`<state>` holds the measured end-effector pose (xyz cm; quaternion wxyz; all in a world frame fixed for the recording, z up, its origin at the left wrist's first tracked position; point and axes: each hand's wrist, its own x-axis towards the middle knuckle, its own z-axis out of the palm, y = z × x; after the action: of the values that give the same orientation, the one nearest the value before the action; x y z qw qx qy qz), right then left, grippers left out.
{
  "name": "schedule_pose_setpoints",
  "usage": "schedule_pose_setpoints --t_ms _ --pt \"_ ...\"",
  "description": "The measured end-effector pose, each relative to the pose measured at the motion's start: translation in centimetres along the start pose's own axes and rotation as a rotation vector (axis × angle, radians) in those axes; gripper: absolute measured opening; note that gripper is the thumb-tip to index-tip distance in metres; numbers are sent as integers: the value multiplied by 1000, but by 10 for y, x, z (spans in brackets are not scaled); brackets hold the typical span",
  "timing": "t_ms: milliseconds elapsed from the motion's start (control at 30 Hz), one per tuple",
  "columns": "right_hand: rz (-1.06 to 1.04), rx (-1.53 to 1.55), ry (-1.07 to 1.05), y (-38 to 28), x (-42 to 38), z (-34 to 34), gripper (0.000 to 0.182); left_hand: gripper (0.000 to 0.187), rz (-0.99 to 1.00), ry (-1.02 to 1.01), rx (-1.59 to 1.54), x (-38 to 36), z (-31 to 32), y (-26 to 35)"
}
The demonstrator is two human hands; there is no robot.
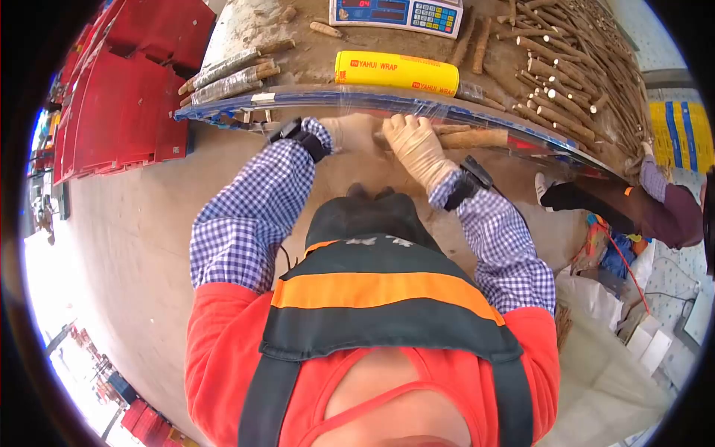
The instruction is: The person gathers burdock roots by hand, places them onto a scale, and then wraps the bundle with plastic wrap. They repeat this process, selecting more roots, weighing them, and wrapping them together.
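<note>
My right hand (418, 153), in a pale glove, is closed over a bundle of long brown roots (473, 138) at the table's near edge. The roots stick out to the right of it. Close by on the left, my left hand (354, 134), also gloved, is at the bundle's other end. It is blurred, and its fingers cannot be made out. Clear plastic film (402, 106) stretches above the hands, by a yellow wrap roll (396, 72) lying on the table.
Film-wrapped root bundles (231, 80) lie at the table's left. A scale (398, 15) stands at the back. Loose roots (566, 78) are piled at the right. Red crates (123, 112) stand on the left. Another person (655, 201) is at the right end.
</note>
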<state>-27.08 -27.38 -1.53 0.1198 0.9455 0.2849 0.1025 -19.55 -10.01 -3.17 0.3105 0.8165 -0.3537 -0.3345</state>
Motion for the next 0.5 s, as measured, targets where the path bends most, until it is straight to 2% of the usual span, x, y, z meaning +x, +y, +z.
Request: schedule_pose_setpoints --t_ms 67,133,167,233,267,300,367,400,433,500 --pt "66 37 -27 -1 -2 10 21 47 56 11 91 8 -12 -6" --pt "207 30 -52 2 1 5 19 49 182 97 397 15 -34 3" --pt "208 39 -59 0 1 12 19 49 178 88 391 23 -34 2" --pt "162 68 -146 -2 1 34 17 44 513 281 938 46 -29 -2" --pt "180 82 -95 -3 3 44 21 46 399 233 1001 56 -12 -20" --pt "173 83 -95 1 5 62 21 46 392 235 998 59 -10 -20" --pt "185 656 -475 4 9 91 33 47 275 233 993 52 -1 -12" --pt "147 808 -673 4 6 86 44 47 200 104 928 39 -13 14" --pt "167 1020 -893 -9 -14 88 48 47 178 103 936 42 -2 6" --pt "363 1133 -787 -39 -57 64 53 46 310 304 1083 56 9 -30"
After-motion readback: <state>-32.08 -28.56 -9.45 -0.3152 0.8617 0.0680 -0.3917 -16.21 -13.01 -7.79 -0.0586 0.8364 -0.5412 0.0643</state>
